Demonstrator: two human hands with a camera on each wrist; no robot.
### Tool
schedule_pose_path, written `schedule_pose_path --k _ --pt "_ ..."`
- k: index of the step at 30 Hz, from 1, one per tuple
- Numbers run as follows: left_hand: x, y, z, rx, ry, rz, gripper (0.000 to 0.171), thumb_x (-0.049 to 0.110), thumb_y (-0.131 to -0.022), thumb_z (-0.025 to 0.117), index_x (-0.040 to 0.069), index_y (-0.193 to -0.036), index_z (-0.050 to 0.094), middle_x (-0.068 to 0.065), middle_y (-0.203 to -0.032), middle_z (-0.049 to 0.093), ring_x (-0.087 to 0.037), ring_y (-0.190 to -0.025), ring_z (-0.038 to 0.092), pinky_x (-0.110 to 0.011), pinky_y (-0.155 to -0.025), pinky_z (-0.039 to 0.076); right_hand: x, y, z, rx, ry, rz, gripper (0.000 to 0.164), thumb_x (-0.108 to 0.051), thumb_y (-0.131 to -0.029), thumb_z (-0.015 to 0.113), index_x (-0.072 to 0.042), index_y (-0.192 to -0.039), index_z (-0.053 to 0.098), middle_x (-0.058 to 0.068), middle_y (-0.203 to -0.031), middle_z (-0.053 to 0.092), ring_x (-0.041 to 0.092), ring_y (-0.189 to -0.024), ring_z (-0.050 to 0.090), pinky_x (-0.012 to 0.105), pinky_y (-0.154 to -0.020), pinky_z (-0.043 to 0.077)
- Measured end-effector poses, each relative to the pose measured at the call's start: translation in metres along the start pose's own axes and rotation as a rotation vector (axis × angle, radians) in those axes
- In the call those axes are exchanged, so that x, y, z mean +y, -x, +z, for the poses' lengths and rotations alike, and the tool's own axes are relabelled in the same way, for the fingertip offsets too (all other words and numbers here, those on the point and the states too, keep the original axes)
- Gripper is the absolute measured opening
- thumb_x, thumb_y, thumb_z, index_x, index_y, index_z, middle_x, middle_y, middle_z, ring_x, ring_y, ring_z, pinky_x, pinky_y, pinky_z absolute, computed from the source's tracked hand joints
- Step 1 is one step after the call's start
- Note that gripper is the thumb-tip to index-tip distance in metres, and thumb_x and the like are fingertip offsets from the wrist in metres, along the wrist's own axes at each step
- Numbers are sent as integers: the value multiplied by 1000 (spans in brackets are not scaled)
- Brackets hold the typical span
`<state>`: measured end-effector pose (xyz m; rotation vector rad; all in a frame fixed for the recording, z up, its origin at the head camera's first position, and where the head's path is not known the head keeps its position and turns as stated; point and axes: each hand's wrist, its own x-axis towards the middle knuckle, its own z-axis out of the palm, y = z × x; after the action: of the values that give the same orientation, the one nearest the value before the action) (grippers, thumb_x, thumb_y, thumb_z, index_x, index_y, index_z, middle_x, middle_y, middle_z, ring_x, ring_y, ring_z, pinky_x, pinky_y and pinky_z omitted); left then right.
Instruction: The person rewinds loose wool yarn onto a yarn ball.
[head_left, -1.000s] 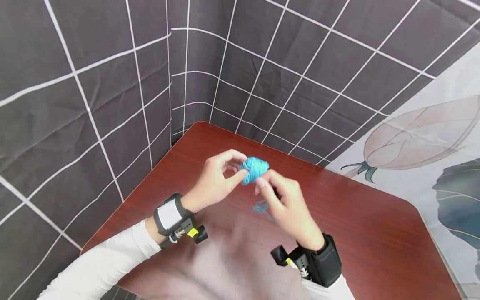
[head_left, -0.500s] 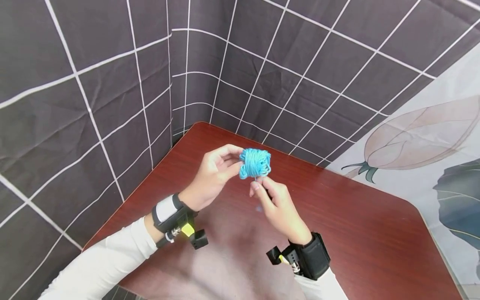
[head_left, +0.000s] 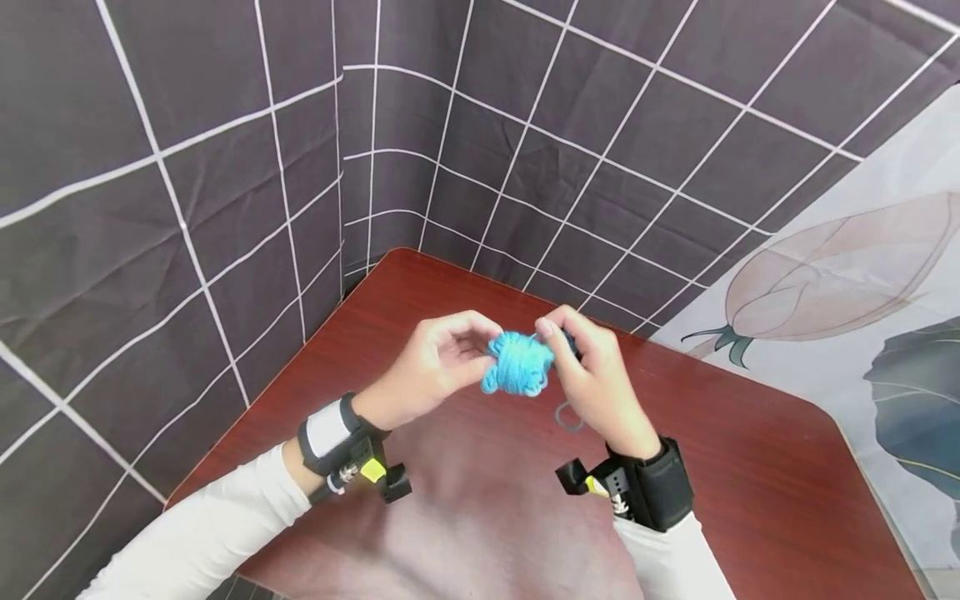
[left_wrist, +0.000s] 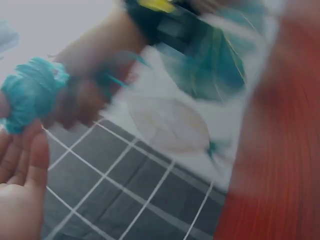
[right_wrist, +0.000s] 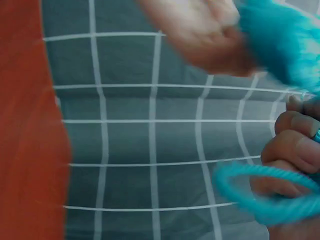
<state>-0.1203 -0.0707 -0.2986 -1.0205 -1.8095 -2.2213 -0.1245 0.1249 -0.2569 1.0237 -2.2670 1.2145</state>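
Observation:
A small wound bundle of bright blue yarn (head_left: 519, 363) is held up above the table. My left hand (head_left: 431, 362) grips its left end between thumb and fingers, as the left wrist view also shows at the yarn bundle (left_wrist: 34, 92). At the bundle's upper right, my right hand (head_left: 600, 383) curls its fingers on a strand of the same yarn. A loose loop of yarn (right_wrist: 235, 197) hangs out of that hand. The right wrist view catches the right fingers (right_wrist: 300, 150) curled, just beneath the blurred bundle.
The reddish-brown table (head_left: 750, 467) spreads beneath both hands. A dark cloth with white grid lines (head_left: 600, 167) hangs behind and to the left. On the right is a pale cloth with a flower print (head_left: 840, 275). Each wrist wears a strapped camera mount.
My right hand has circled from below the bundle up to its upper right side, bringing the strand along. The left hand still holds the bundle, now slightly lower than half a second ago.

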Motion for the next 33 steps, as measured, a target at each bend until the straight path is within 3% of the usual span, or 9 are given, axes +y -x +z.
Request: schedule_pose_path --k 5,7,11,16,18,22,24,27,33 --pt "3 -4 0 167 271 -39 25 -14 -85 48 -5 -108 54 -8 -99 60 -24 -92 54 -18 -75 52 6 18 23 -52 -46 38 18 -6 -95 46 -7 -79 53 1 -61 44 10 -52 40 25 -48 37" --pt "4 -7 1 251 219 -33 24 -12 -85 51 -7 -108 55 -10 -100 60 -24 -92 55 -18 -76 52 3 25 29 -76 -40 36 18 -7 -95 46 -9 -79 54 -1 -64 46 10 -55 40 25 -51 37" --pt "-4 -10 -1 316 -137 31 24 -7 -82 60 -9 -105 58 -15 -96 62 -19 -84 60 -22 -73 54 -11 29 29 -61 -48 -13 20 -4 -93 49 -11 -74 54 -4 -61 44 7 -52 38 23 -48 35" --pt "-12 -3 -1 119 -439 69 19 1 -79 66 1 -98 63 -8 -89 65 -11 -72 58 -31 -67 56 -24 10 8 43 -15 -98 19 2 -89 53 -9 -74 55 -4 -60 46 6 -49 38 19 -46 34" --pt "-10 1 0 2 -388 36 19 1 -79 66 1 -98 62 -8 -91 65 -12 -74 59 -30 -70 56 -20 2 0 45 22 -84 16 -2 -90 53 -9 -76 55 -4 -61 46 6 -48 36 21 -47 33" --pt "-5 4 -1 -120 -87 -42 21 -7 -81 59 -6 -102 59 -11 -94 61 -20 -82 60 -27 -75 55 -1 -3 1 -16 17 -27 13 -6 -93 52 -7 -80 55 -1 -65 49 9 -53 40 24 -52 36" --pt "-3 4 0 -81 66 -64 23 -11 -82 55 -12 -105 55 -11 -97 60 -25 -86 58 -24 -77 53 7 2 10 -49 -3 4 12 -6 -93 50 -6 -83 56 1 -67 50 10 -57 44 26 -54 39" --pt "-1 1 1 78 132 -44 26 -11 -84 53 -15 -109 52 -9 -100 61 -26 -92 57 -21 -78 52 10 16 26 -99 -7 32 15 -6 -94 48 -5 -82 57 3 -69 53 11 -62 47 27 -54 42" --pt "-5 -5 -5 306 -268 61 24 -3 -81 63 -7 -104 59 -14 -96 64 -19 -83 60 -30 -77 55 -11 22 31 -133 65 -45 19 -10 -94 50 -12 -75 54 -5 -61 45 6 -54 41 23 -49 39"
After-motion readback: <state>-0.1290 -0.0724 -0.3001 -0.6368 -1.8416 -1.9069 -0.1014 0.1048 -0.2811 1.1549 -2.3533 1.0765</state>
